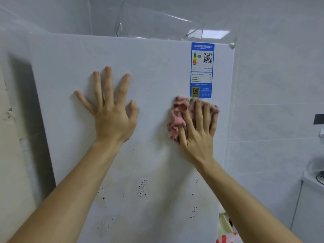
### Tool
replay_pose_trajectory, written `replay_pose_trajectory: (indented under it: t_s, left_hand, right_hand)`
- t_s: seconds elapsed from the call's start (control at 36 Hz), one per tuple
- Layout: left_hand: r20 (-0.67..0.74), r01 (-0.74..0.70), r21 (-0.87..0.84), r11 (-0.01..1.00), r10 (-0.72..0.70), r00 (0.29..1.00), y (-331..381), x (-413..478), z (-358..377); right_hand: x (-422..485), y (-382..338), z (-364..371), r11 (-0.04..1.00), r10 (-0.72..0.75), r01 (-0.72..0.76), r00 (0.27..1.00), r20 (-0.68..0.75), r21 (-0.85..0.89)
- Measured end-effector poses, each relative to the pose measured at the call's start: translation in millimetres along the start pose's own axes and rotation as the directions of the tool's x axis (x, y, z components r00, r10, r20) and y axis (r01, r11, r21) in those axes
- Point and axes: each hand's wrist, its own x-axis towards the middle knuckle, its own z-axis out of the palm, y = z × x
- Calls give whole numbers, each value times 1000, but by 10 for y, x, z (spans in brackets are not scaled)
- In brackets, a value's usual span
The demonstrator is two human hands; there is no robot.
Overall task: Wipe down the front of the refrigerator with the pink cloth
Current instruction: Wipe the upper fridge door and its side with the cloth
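The white refrigerator front (149, 64) fills the middle of the view. My right hand (198, 130) presses a crumpled pink cloth (177, 116) flat against the door with straight fingers, just below a blue energy label (201, 67). My left hand (112, 106) lies flat on the door to the left, fingers spread, holding nothing. Dark specks and faint brownish stains (142, 186) mark the door below both hands.
A clear plastic container (157, 23) sits on top of the refrigerator. White tiled wall (273, 85) lies to the right, with a white counter (312, 174) at the right edge. A dark gap and a rough wall (10, 120) border the refrigerator's left side.
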Motion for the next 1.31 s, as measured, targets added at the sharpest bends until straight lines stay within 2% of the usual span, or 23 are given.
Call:
replay_pose_trajectory:
  t_s: [0.19,0.39,0.47,0.64,0.81,0.92,1.08,1.19,1.31]
  left_hand:
    - [24,19,-55,998,-18,1000,-12,12,-44]
    - [30,16,-56,998,-14,999,-18,2,-44]
    - [28,21,-61,998,-19,999,-18,1,-51]
    - [25,25,-69,997,-23,999,-19,8,-50]
    - [50,21,-83,996,-17,999,-47,-1,-72]
    - [97,5,-70,998,1,995,-85,-15,-133]
    - [99,-56,-47,997,61,993,-188,-58,-192]
    - [83,-105,-11,994,106,991,-316,-90,-220]
    - [58,-126,22,992,125,990,-444,-125,-242]
  right_hand:
    - [580,-371,51,996,79,-82,993,-92,-25]
    - [-279,-465,91,999,-38,38,999,16,-7]
    - [-358,-476,114,1000,-24,24,999,26,2]
    - [259,-517,80,998,-63,64,997,-46,20]
    - [846,-841,126,998,60,-57,991,-117,31]
    - [516,-953,158,1000,16,-14,996,-88,25]
    - [-268,-1012,157,992,-114,111,992,51,60]
    - [-189,-1011,143,993,-113,110,992,59,51]
    - [180,-1090,148,996,-74,73,997,7,47]
